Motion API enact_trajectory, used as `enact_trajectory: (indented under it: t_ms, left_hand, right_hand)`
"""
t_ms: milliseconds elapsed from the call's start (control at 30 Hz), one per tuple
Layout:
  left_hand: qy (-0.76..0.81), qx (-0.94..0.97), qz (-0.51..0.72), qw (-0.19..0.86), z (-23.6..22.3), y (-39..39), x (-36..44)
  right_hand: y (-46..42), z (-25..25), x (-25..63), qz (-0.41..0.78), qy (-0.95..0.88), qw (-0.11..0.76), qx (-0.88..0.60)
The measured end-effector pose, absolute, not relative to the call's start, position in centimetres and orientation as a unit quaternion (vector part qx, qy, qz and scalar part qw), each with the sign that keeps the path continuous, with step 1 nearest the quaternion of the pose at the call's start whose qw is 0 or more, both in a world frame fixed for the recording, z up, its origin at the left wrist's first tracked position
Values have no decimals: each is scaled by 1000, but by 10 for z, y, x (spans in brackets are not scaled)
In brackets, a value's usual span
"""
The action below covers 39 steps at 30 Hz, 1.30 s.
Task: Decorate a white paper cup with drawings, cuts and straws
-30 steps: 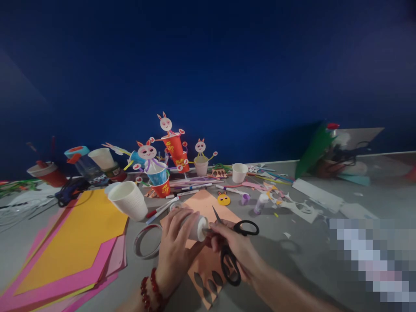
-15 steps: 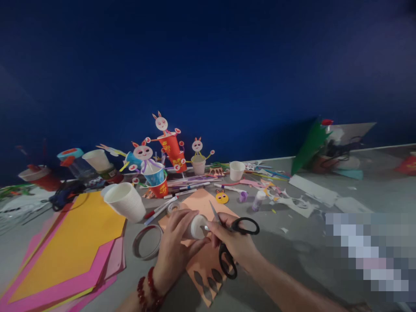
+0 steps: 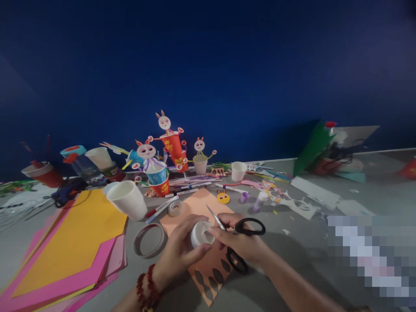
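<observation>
My left hand [image 3: 175, 249], with a red bead bracelet at the wrist, is wrapped round a white paper cup [image 3: 199, 235]. The cup's round end faces up and to the right. My right hand [image 3: 243, 247] grips a pair of black-handled scissors [image 3: 215, 218], the blades pointing up and left, somewhat apart from the cup. The right fingertips touch the cup's end; whether they pinch something small there I cannot make out. Beneath both hands lies a peach paper sheet [image 3: 199, 200] with leaf-shaped holes near its lower edge. Beyond them lies a yellow rabbit-face cutout [image 3: 223, 197].
Stacked white cups [image 3: 127, 200], a tape roll [image 3: 149, 240] and coloured paper sheets [image 3: 69, 242] lie to the left. Rabbit-faced cup figures [image 3: 156, 173] stand at the back. A glue stick [image 3: 260, 201], a single white cup [image 3: 238, 171] and paper scraps [image 3: 300, 206] are to the right.
The cup has turned so its round end faces me more. The scissors have shifted slightly right and down, still in my right hand. The whole view has moved slightly.
</observation>
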<state>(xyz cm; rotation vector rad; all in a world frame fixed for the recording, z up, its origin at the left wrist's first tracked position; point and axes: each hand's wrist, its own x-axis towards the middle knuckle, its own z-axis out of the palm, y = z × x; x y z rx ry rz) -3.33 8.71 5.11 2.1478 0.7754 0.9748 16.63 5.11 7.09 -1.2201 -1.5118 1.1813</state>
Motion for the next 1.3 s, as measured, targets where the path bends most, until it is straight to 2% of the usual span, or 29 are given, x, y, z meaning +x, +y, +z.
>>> enact_trajectory:
  t_ms: [333,533,733,967,1167,1300]
  left_hand:
    - [310,816,377,310,48,88,-35]
    - [312,805,388,323,43,88,-38]
    - [294,797,375,371,41,87,-39]
    - [233,743,376,503,44,85,-41]
    - [209,743,349,532,50,80,-39]
    - [236,728,365,530,50,82,-41]
  right_hand:
    - [52,73,175,447,-584,492,-466]
    - [51,74,174,437,-616,457,-470]
    - [49,71,170,463,-607,441,-471]
    - [51,66,167,570,-542,481,-388]
    - [51,66,166,584,-512,501,-382]
    - [50,71,172,585,-526,478,-391]
